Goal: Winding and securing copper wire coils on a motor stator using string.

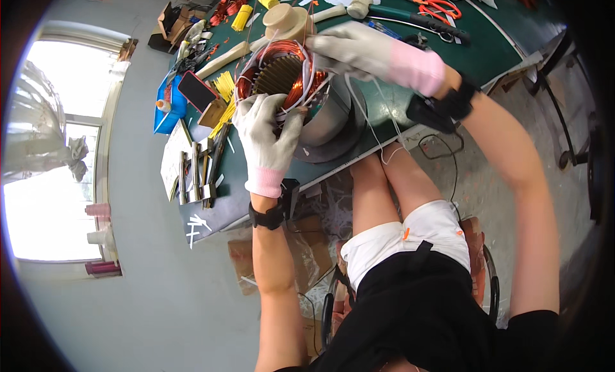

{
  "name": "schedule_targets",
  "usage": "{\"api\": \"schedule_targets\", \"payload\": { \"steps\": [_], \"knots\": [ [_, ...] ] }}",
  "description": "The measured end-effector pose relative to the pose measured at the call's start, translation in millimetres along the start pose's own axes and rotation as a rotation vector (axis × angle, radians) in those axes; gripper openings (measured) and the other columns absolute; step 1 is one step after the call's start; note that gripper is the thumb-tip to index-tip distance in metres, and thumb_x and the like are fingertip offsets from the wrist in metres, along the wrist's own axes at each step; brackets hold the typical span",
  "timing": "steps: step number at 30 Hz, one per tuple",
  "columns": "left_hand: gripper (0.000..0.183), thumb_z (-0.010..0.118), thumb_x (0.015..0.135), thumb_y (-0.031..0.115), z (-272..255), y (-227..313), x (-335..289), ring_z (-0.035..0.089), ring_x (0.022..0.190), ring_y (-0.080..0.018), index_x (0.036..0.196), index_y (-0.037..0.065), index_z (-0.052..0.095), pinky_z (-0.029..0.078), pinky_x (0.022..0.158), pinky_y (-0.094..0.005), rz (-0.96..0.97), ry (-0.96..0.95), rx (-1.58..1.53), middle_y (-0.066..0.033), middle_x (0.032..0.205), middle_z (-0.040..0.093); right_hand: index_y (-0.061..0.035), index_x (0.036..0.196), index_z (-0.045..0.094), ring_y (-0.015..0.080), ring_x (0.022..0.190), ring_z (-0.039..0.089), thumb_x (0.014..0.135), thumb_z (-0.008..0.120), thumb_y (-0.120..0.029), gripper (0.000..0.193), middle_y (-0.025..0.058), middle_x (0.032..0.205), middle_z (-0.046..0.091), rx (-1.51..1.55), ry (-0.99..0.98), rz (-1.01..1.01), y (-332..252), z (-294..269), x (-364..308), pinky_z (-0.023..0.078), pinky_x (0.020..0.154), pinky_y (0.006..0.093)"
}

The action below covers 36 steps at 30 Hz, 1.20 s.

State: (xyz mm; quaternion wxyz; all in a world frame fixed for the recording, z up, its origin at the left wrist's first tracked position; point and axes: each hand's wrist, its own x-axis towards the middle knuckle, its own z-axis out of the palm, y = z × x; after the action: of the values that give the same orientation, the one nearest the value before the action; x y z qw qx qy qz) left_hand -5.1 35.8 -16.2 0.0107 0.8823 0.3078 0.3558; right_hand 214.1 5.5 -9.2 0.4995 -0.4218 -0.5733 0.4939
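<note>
A motor stator with a grey metal housing stands near the table's front edge. Copper windings ring its slotted bore, with white cord and sleeving around them. My left hand, in a white glove with a pink cuff, grips the stator's near left rim, fingers curled over the windings. My right hand, gloved alike, is at the far right side of the windings with its fingers closed on a white cord. Loose lengths of this cord hang below that hand over the table edge. The right fingertips are partly hidden.
Behind the stator lie a round wooden block, a mallet and red-handled scissors. To the left are yellow sleeving strips, a phone-like dark panel, a blue bin and metal bars.
</note>
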Motion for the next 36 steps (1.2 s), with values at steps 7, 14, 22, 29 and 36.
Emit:
{"api": "schedule_targets", "payload": {
  "steps": [7,14,22,29,36],
  "knots": [
    [0.017,0.072,0.071,0.017,-9,6,11,0.051,0.073,-0.0259,0.080,0.005,0.063,0.039,0.073,-0.0379,0.027,-0.094,0.003,-0.0065,0.071,0.057,-0.0095,0.082,0.048,0.0005,0.040,0.023,0.097,0.050,-0.033,0.028,-0.0002,0.072,0.047,0.838,0.067,0.355,25,-21,-46,0.019,0.036,0.0156],
    [0.016,0.069,0.073,0.021,-8,0,6,0.052,0.074,-0.0270,0.079,0.007,0.062,0.038,0.074,-0.0379,0.039,-0.067,0.039,-0.0070,0.071,0.057,-0.0081,0.096,0.059,0.0317,0.081,0.060,0.089,0.054,-0.023,0.018,0.0139,0.088,0.061,-0.716,0.736,-0.295,37,0,-57,0.048,0.072,0.0402],
    [0.019,0.069,0.073,0.024,-3,2,7,0.050,0.073,-0.0269,0.079,0.009,0.061,0.036,0.072,-0.0387,0.074,-0.073,0.041,-0.0061,0.070,0.054,-0.0126,0.090,0.058,0.0288,0.064,0.063,0.090,0.052,-0.027,0.016,0.0085,0.071,0.063,-0.907,0.307,-0.854,15,34,77,0.049,0.054,0.0402],
    [0.019,0.069,0.072,0.025,-4,-5,4,0.049,0.071,-0.0255,0.081,0.010,0.061,0.035,0.072,-0.0384,0.093,-0.012,0.035,-0.0044,0.068,0.053,-0.0106,0.091,0.059,0.0301,0.071,0.066,0.089,0.052,-0.028,0.019,0.0105,0.077,0.066,-1.073,0.276,-0.680,-33,44,80,0.051,0.058,0.0420],
    [0.020,0.071,0.071,0.024,-7,-1,11,0.050,0.072,-0.0255,0.079,0.008,0.062,0.036,0.071,-0.0375,0.063,-0.088,0.040,-0.0049,0.069,0.054,-0.0114,0.114,0.053,0.0350,0.076,0.062,0.085,0.057,-0.015,0.029,0.0168,0.091,0.060,-0.813,0.494,-0.814,6,45,50,0.052,0.065,0.0431]
  ]
}}
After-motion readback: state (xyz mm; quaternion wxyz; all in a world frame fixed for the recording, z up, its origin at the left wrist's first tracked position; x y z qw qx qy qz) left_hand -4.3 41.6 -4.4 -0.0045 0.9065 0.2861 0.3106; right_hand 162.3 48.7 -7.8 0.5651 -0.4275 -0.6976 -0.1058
